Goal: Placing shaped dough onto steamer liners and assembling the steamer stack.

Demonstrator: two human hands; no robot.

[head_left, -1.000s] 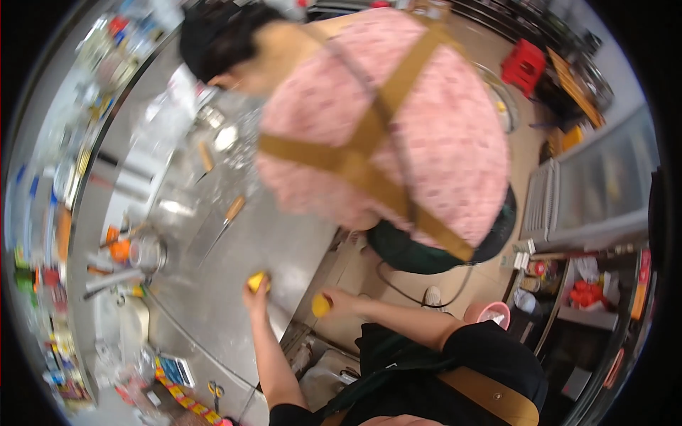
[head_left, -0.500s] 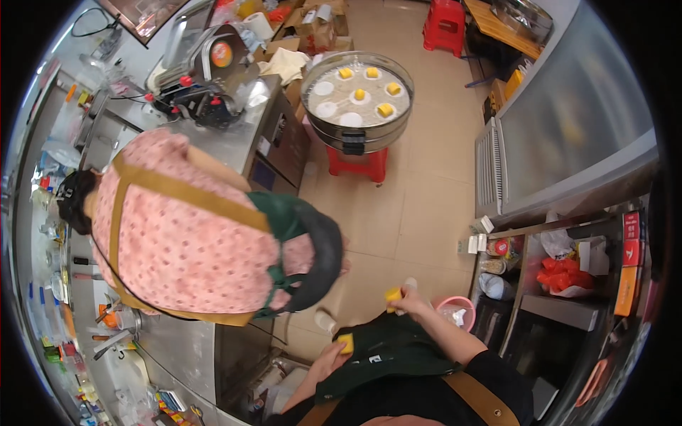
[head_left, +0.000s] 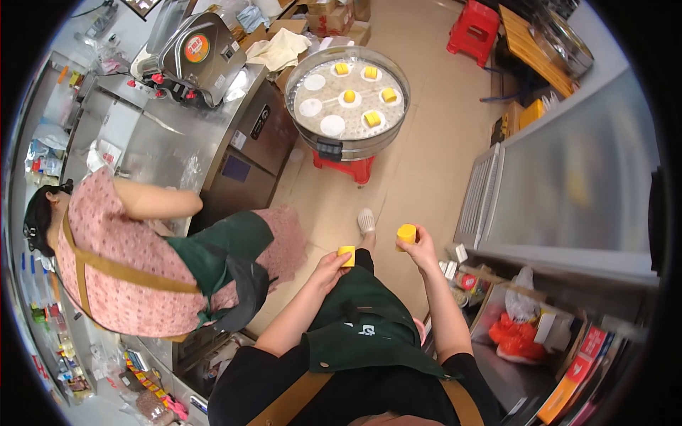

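Note:
My left hand [head_left: 328, 271] is closed on a yellow dough bun [head_left: 347, 256], held out in front of the green apron. Further right, my right hand [head_left: 422, 250] grips a second, rounded yellow bun [head_left: 406, 233]. Ahead of both hands, and apart from them, a round metal steamer tray [head_left: 369, 148] rests on a red stool [head_left: 344, 167]. Several yellow buns [head_left: 372, 120] sit in it on round white papers. Other papers [head_left: 332, 126] on its left side are bare.
A co-worker in a pink patterned top [head_left: 135, 263] bends over the steel counter [head_left: 174, 145] on my left. A machine with a round label [head_left: 192, 60] stands on that counter. On my right are a glass-doored cabinet [head_left: 568, 184] and a cluttered shelf [head_left: 483, 341]. Another red stool [head_left: 474, 32] stands far right.
The buns in both hands have been carried forward, away from my body. The co-worker now appears further left and lower. A white shoe shows ahead of my apron.

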